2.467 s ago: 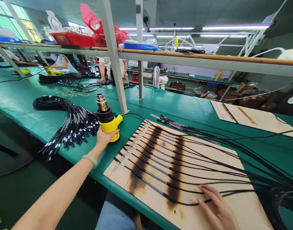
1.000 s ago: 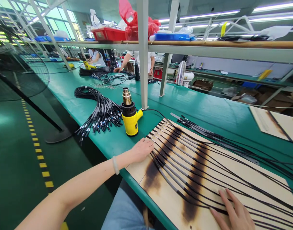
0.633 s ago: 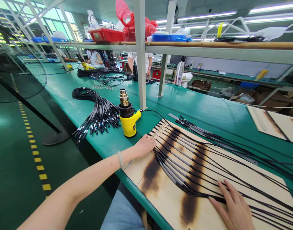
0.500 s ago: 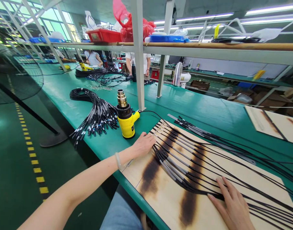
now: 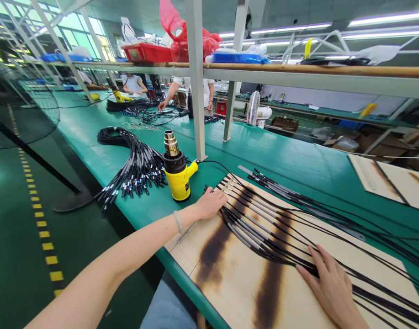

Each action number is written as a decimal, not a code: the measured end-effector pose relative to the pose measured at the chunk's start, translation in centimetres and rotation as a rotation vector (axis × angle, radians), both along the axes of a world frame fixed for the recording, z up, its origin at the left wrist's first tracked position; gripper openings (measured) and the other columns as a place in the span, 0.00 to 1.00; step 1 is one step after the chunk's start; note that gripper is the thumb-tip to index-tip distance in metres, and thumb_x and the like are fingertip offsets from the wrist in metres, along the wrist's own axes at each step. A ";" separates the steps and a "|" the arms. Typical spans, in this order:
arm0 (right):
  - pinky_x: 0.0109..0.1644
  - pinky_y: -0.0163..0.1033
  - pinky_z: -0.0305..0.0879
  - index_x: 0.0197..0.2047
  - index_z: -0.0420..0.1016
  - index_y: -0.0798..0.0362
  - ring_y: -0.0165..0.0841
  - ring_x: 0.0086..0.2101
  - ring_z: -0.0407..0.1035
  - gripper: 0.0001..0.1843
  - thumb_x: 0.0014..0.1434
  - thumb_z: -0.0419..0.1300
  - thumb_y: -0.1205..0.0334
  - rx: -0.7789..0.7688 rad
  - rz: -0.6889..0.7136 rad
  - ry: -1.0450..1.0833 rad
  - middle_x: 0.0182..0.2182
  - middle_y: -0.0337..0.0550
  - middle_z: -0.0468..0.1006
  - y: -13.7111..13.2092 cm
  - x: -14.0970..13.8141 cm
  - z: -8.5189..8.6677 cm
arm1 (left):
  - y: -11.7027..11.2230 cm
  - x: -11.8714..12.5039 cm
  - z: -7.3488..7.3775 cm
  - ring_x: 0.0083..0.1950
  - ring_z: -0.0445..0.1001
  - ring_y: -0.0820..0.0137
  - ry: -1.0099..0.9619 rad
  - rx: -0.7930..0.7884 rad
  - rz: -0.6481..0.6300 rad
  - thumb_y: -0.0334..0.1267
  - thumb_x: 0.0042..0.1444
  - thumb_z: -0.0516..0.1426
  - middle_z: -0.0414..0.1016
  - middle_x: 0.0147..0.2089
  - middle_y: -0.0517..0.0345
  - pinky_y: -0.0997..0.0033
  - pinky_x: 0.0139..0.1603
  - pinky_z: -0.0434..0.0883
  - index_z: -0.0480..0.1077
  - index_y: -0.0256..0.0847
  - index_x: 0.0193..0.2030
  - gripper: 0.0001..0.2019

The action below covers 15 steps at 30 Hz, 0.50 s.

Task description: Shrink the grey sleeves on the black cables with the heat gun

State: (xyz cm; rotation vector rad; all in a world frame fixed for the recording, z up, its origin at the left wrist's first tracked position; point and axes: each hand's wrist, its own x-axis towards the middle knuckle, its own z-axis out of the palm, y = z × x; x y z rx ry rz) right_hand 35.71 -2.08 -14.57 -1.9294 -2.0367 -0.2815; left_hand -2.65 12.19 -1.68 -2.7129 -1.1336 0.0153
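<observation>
Several black cables (image 5: pixel 264 228) with grey sleeves lie across a scorched plywood board (image 5: pixel 230 283) on the green bench. My left hand (image 5: pixel 209 205) rests on the cables' near ends at the board's left corner, fingers curled against them. My right hand (image 5: pixel 329 288) lies flat on the cables at the lower right, fingers stretched out and pressing them down. A yellow heat gun (image 5: pixel 177 176) stands upright on its base just left of my left hand, untouched.
A thick bundle of black cables (image 5: pixel 134 160) lies left of the heat gun. A grey shelf post (image 5: pixel 197 91) rises behind it. A second scorched board (image 5: pixel 394 183) sits at the right. Two people work at the far end of the bench. A floor fan (image 5: pixel 17 114) stands left.
My left hand left the heat gun standing and moved onto the cable ends. Since then it has swept them away from me, bunching the spread cables together. My right hand stays pressed on them.
</observation>
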 end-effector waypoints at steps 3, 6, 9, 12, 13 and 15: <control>0.48 0.56 0.64 0.57 0.64 0.49 0.49 0.50 0.66 0.30 0.57 0.49 0.40 -0.022 -0.010 0.032 0.57 0.52 0.65 1.0 0.4 -0.4 | 0.6 0.2 -0.7 0.50 0.64 0.60 0.026 0.009 -0.020 0.28 0.55 0.50 0.68 0.50 0.47 0.61 0.43 0.57 0.64 0.39 0.50 0.15; 0.48 0.57 0.64 0.56 0.65 0.49 0.49 0.51 0.65 0.31 0.56 0.49 0.40 -0.015 -0.026 0.058 0.58 0.52 0.65 1.7 0.6 -0.6 | 1.4 0.5 -1.3 0.48 0.65 0.61 0.050 0.053 -0.054 0.28 0.60 0.47 0.70 0.44 0.47 0.62 0.44 0.57 0.66 0.38 0.42 0.09; 0.49 0.55 0.63 0.57 0.65 0.51 0.49 0.51 0.66 0.31 0.56 0.49 0.40 0.012 -0.030 0.057 0.57 0.53 0.65 2.2 0.6 -0.7 | 2.0 0.9 -1.5 0.46 0.67 0.62 0.028 0.069 -0.058 0.26 0.60 0.47 0.70 0.41 0.49 0.62 0.45 0.57 0.66 0.37 0.38 0.08; 0.50 0.55 0.63 0.57 0.63 0.51 0.48 0.50 0.66 0.31 0.57 0.48 0.40 0.014 -0.028 0.047 0.57 0.53 0.66 2.7 0.8 -0.7 | 2.3 1.5 -1.2 0.44 0.68 0.65 -0.121 0.035 0.025 0.24 0.58 0.47 0.71 0.41 0.51 0.64 0.46 0.56 0.65 0.36 0.42 0.10; 0.50 0.55 0.63 0.57 0.63 0.50 0.48 0.50 0.66 0.32 0.57 0.48 0.40 0.008 -0.030 0.046 0.57 0.53 0.66 2.9 0.9 -0.7 | 2.5 1.7 -1.1 0.44 0.68 0.67 -0.171 0.019 0.041 0.25 0.58 0.48 0.72 0.42 0.52 0.65 0.46 0.57 0.65 0.36 0.44 0.11; 0.50 0.56 0.62 0.57 0.63 0.49 0.48 0.51 0.66 0.31 0.56 0.48 0.40 -0.001 -0.042 0.048 0.57 0.52 0.66 3.4 1.2 -0.7 | 3.0 2.1 -1.0 0.46 0.68 0.67 -0.202 -0.011 0.027 0.26 0.58 0.49 0.72 0.44 0.52 0.66 0.45 0.56 0.64 0.37 0.49 0.13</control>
